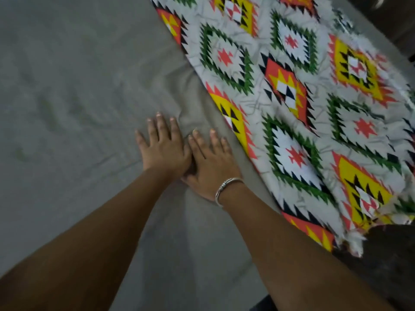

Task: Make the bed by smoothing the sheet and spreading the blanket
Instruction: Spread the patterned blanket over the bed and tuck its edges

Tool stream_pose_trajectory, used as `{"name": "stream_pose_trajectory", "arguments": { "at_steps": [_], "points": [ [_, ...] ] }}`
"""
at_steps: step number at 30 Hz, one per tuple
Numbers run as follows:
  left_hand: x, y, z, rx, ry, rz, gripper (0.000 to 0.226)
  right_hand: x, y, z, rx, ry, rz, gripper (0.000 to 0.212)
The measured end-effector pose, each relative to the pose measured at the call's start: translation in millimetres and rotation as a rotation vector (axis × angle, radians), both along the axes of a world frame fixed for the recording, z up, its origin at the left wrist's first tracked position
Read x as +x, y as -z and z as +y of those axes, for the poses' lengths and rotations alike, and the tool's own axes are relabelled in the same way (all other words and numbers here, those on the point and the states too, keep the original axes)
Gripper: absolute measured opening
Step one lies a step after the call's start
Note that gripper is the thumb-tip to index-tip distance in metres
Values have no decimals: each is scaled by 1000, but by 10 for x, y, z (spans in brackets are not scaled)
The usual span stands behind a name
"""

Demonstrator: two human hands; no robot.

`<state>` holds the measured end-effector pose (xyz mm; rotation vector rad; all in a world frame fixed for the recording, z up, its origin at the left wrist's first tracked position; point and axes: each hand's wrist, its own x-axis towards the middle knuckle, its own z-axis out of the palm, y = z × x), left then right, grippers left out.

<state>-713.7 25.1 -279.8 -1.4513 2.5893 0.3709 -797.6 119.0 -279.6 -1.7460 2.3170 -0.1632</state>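
A grey sheet (67, 97) covers the bed and fills the left and middle of the head view. It shows soft wrinkles and a raised fold just beyond my fingertips. My left hand (162, 147) and my right hand (210, 162) lie side by side, flat on the sheet with fingers straight, pressing it. The right wrist wears a silver bangle. A patterned blanket (303, 97), white with green, orange and yellow diamonds, lies on the right part of the bed. Its near edge runs diagonally just right of my right hand, without touching it.
The blanket's lower right corner hangs over the bed's edge near a dark floor (386, 265). Another dark area (393, 16) shows at the top right beyond the bed. The picture is blurred by motion.
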Motion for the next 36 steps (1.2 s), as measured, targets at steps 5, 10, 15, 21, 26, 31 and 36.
{"name": "stream_pose_trajectory", "arguments": {
  "at_steps": [5,10,15,21,26,31,36],
  "points": [
    [-644,-94,265,14,266,160,77,-545,-221,274,-111,41,-18,67],
    [-1106,-365,482,504,-313,593,57,-1029,-610,486,-101,292,46,39],
    [-1335,-437,611,580,-513,562,34,-1041,-545,626,78,134,-55,23],
    [-916,-377,881,439,-822,549,27,-719,-585,635,135,-117,-147,19],
    [-986,-386,1210,645,-855,623,19,-875,-693,802,242,51,-245,35],
    [-786,-392,1405,522,-917,745,27,-640,-737,880,345,-53,-290,31],
    [-643,-473,1735,832,-824,632,19,-618,-766,1231,413,40,-252,35]
  ]
}}
